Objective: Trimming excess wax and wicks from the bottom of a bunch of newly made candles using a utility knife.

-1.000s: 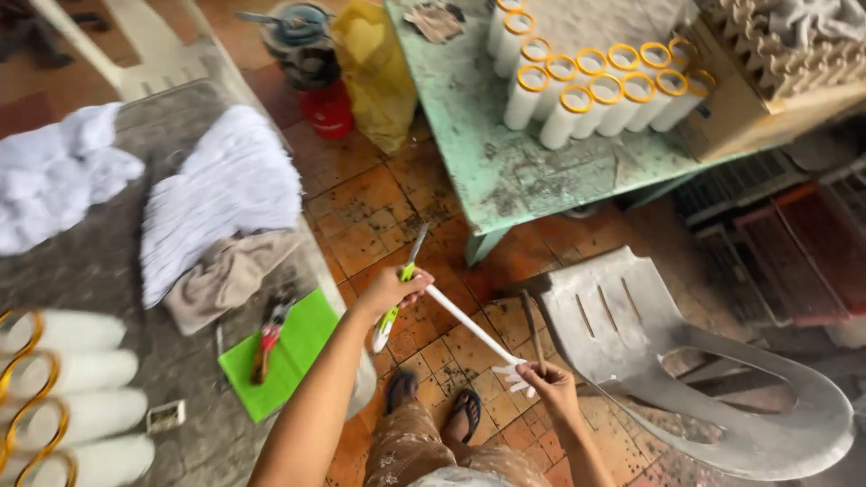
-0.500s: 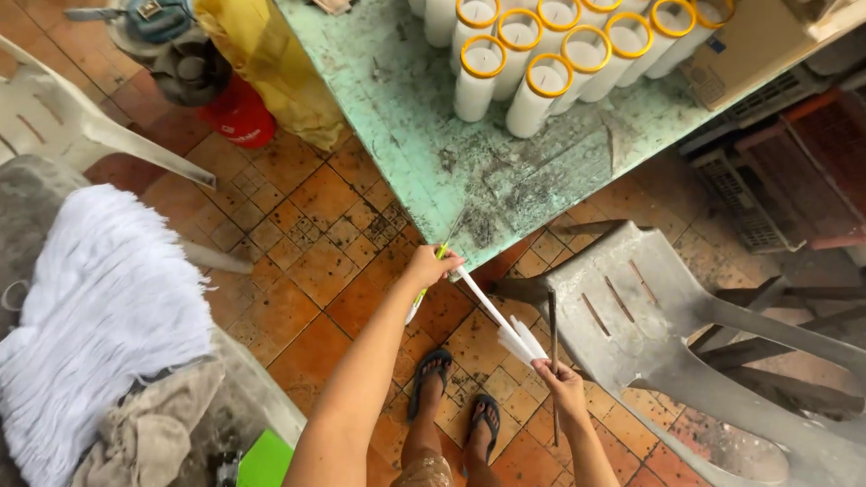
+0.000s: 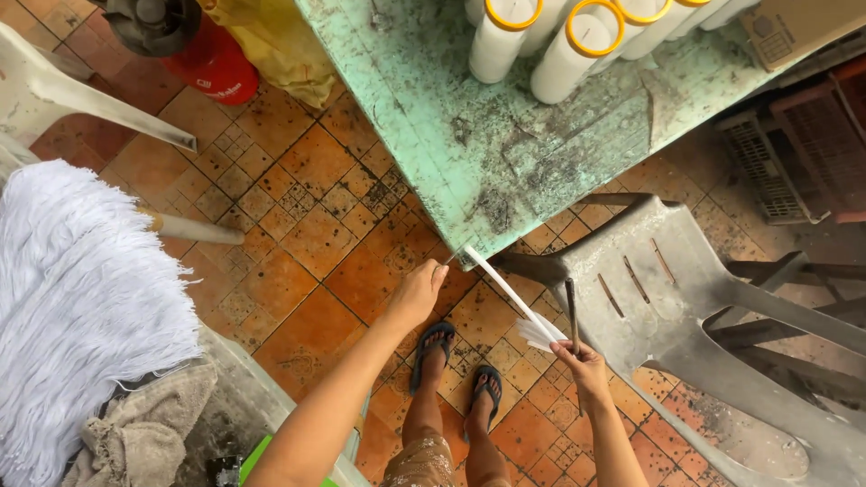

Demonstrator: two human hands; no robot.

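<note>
Orange tiles (image 3: pixel 298 225) cover the floor under me, and a worn green table (image 3: pixel 505 135) is my landmark. Just right of its near corner stands a grey plastic chair (image 3: pixel 722 307); far to its left a white fringed cloth (image 3: pixel 81 298) lies heaped. White tubes (image 3: pixel 568 50) with yellow rims lie on the table's far side. At the near corner, my left hand (image 3: pixel 417 293) is closed around one end of a white strip (image 3: pixel 510 302). My right hand (image 3: pixel 582 362) pinches its frayed other end, along with a dark stick (image 3: pixel 571 316).
</note>
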